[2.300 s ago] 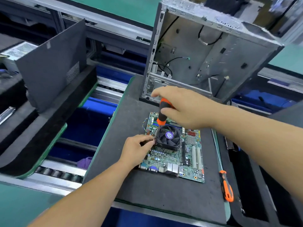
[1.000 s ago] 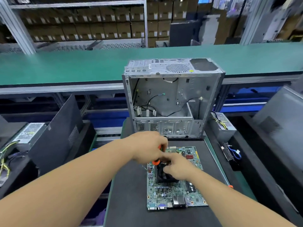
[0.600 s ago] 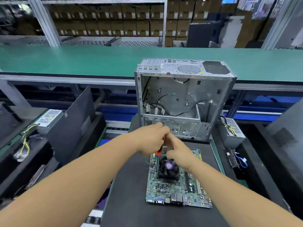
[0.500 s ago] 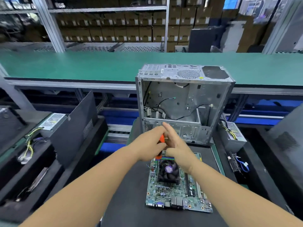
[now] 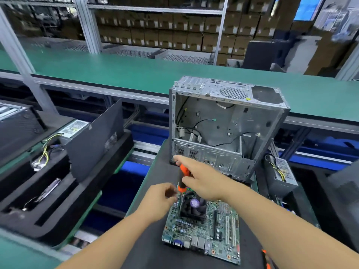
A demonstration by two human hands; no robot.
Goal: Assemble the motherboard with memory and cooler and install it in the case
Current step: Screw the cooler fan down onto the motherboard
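Two hands work over the motherboard (image 5: 202,228), which lies flat on the dark mat (image 5: 153,249) in front of us, its long axis running away from us toward the open case (image 5: 227,129) standing upright just behind it. The cooler (image 5: 193,206) sits on the board's far-left part, fan up. Our right hand (image 5: 202,181) holds the orange-and-black screwdriver (image 5: 182,179) nearly upright, fingers curled round the handle with the index finger stretched over its top; the shaft drops to the cooler's far-left corner, though we cannot see the tip seat in a screw. Our left hand (image 5: 159,200) is loosely curled just left of the shaft, fingertips near the ferrule, holding nothing we can make out; blur hides whether it touches the tool. The relation that matters: the screw point lies directly below the right hand, along the driver's vertical axis, so the right hand drives and the left, nearer the corner, only steadies. Compared with half a second ago, the left hand has dropped off the handle to the shaft's base, and the right has taken the handle alone; the board and case have not moved. We judge cooler fastening in progress, case installation not yet begun. A second screwdriver (image 5: 267,261) lies at the mat's right edge.
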